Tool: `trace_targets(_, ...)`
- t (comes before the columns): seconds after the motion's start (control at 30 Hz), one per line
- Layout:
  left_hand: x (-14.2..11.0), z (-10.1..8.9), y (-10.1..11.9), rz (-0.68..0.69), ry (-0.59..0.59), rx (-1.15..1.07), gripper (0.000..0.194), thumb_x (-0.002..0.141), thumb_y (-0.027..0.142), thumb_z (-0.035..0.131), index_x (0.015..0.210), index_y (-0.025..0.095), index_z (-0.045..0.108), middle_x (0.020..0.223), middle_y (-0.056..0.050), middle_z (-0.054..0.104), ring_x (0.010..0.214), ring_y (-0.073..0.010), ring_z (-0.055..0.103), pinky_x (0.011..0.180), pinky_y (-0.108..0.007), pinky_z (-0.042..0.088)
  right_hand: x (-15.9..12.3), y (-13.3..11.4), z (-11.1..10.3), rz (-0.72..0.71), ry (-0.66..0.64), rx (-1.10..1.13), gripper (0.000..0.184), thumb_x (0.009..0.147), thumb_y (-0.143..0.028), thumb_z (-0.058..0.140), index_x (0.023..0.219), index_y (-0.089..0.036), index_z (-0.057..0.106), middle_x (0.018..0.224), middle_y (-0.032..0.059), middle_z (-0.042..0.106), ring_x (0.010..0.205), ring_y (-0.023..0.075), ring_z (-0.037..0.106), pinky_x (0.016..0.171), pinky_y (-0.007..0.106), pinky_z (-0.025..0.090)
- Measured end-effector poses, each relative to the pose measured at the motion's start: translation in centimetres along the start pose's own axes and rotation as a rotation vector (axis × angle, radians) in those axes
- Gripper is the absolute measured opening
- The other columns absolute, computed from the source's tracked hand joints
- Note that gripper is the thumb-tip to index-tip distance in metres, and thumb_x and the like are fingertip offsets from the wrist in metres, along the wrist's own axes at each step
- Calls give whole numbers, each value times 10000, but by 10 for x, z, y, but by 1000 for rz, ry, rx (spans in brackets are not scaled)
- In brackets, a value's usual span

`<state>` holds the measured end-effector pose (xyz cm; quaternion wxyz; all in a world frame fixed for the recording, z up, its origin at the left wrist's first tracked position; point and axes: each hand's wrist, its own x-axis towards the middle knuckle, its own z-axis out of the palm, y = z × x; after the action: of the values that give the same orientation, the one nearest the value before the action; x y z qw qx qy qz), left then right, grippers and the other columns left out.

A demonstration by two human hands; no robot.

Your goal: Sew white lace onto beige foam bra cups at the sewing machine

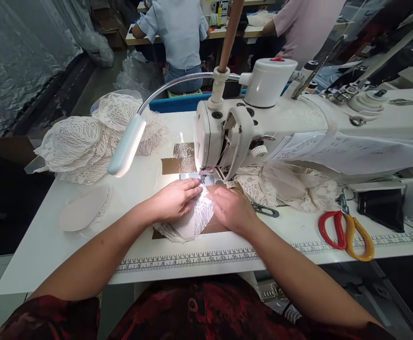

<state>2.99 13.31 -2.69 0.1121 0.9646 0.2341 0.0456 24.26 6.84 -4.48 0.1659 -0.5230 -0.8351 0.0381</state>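
Note:
A white lace piece (203,215) lies under the needle area of a white sewing machine (209,134), lit brightly from the lamp. My left hand (173,200) rests on its left side with fingers stretched out flat, the fingertips close to the presser foot. On the right, my right hand (233,208) has its fingers curled and pinches the lace piece's right edge. Part of the lace is hidden beneath both hands. The needle itself is too small to make out.
Stacked lace pieces (82,141) lie at the left, near a loose cup-shaped piece (86,210). A lamp (126,146) overhangs the table. More lace (291,184), scissors (346,231) and a phone-like black device (381,208) are at the right. Two people (181,38) sit beyond.

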Motion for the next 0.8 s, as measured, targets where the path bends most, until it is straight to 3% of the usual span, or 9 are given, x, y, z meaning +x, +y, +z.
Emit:
trace_targets(0.13, -10, -8, 8, -2, 77, -17, 389, 846, 81, 403, 1172, 109, 615, 1302, -158, 552, 1205, -265, 510, 991, -441, 455, -1, 2, -2, 11, 8, 112, 296, 845, -143, 435, 954, -197, 705, 773, 29, 641, 723, 154, 538, 640, 266, 362)
trace_targets(0.23, -12, -12, 25, -53, 137, -54, 318, 857, 150, 449, 1124, 121, 619, 1156, -131, 619, 1074, -245, 564, 907, -400, 487, -2, 3, -5, 62, 16, 134, 285, 868, -167, 428, 949, -190, 700, 825, 38, 663, 753, 157, 565, 637, 259, 377)
trace_targets(0.4, -7, 0, 40, -169, 91, 61, 253, 904, 231, 430, 818, 128, 644, 778, -85, 617, 735, -209, 544, 656, -341, 438, -2, 3, -7, 94, 3, 143, 263, 869, -169, 443, 951, -192, 692, 876, 45, 676, 790, 170, 587, 683, 268, 405)
trace_targets(0.6, -13, 6, 31, -158, 158, -97, 194, 894, 174, 427, 785, 139, 584, 755, -60, 602, 740, -184, 512, 708, -322, 417, -3, 4, -8, 69, -3, 199, 267, 870, -150, 439, 958, -185, 688, 871, 46, 666, 806, 164, 584, 679, 265, 409)
trace_targets(0.8, -20, 4, 24, -145, 210, -287, 126, 893, 180, 436, 843, 147, 547, 856, -63, 600, 799, -177, 531, 735, -315, 440, -8, 6, -11, -177, -111, 203, 272, 861, -131, 457, 1022, -189, 669, 861, 42, 635, 791, 159, 543, 705, 276, 399)
